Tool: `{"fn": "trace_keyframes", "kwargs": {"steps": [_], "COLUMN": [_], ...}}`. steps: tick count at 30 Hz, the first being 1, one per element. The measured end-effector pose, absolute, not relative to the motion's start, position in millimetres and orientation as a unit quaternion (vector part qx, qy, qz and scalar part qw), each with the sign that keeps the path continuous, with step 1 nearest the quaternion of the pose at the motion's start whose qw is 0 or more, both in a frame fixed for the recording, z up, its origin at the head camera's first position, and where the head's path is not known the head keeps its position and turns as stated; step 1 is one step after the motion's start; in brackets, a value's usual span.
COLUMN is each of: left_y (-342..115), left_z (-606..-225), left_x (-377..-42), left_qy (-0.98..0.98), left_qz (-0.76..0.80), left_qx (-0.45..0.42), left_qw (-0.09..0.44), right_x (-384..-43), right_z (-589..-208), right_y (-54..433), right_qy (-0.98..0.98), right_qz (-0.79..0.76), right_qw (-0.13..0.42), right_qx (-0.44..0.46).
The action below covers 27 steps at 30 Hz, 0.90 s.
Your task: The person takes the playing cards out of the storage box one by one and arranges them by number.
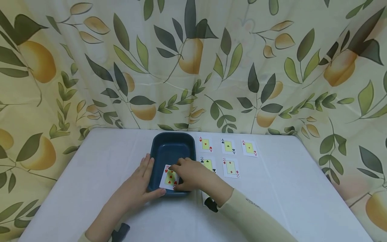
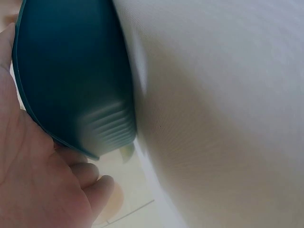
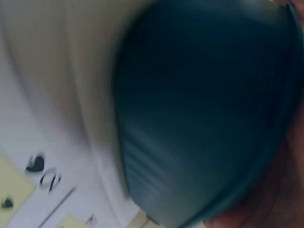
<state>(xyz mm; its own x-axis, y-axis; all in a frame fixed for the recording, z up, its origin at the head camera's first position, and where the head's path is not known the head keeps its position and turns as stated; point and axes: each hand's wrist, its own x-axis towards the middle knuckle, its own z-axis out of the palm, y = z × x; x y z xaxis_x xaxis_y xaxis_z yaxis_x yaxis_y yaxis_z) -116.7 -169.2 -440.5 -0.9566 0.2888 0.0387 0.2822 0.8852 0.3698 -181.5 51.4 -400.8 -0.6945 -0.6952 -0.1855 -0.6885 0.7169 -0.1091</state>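
Note:
A three of hearts playing card (image 1: 168, 178) lies tilted over the near part of a dark blue tray (image 1: 173, 134). My right hand (image 1: 190, 173) grips this card from the right, with fingers at its top edge and thumb by its lower right corner. Along the tray's left wall rests my left hand (image 1: 136, 185), its fingers extended and its thumb at the near rim. The left wrist view shows the left palm (image 2: 33, 175) against the tray's rim (image 2: 35, 116). In the right wrist view, the tray's outer wall (image 3: 190, 118) hides the held card.
Right of the tray lie the ace of hearts (image 1: 205, 144), ace of clubs (image 1: 228, 146), ace of diamonds (image 1: 249, 148), two of clubs (image 1: 208, 162) and two of diamonds (image 1: 231, 167). Another card (image 1: 204, 199) is mostly under my right forearm. A fruit-patterned curtain (image 1: 193, 84) hangs behind the table.

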Motion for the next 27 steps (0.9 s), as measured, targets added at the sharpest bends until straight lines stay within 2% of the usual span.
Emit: {"fn": "trace_keyframes", "kwargs": {"steps": [13, 27], "left_y": [-172, -171], "left_z": [-445, -444], "left_x": [-119, -118], "left_qy": [0.969, 0.967], "left_qz": [0.195, 0.202], "left_qx": [0.151, 0.153], "left_qw": [0.015, 0.010], "right_x": [-184, -185], "right_z": [-419, -422], "right_y": [25, 26], "right_qy": [0.921, 0.929], "right_qz": [0.052, -0.027], "right_qw": [0.111, 0.112], "right_qx": [-0.370, -0.351]}}
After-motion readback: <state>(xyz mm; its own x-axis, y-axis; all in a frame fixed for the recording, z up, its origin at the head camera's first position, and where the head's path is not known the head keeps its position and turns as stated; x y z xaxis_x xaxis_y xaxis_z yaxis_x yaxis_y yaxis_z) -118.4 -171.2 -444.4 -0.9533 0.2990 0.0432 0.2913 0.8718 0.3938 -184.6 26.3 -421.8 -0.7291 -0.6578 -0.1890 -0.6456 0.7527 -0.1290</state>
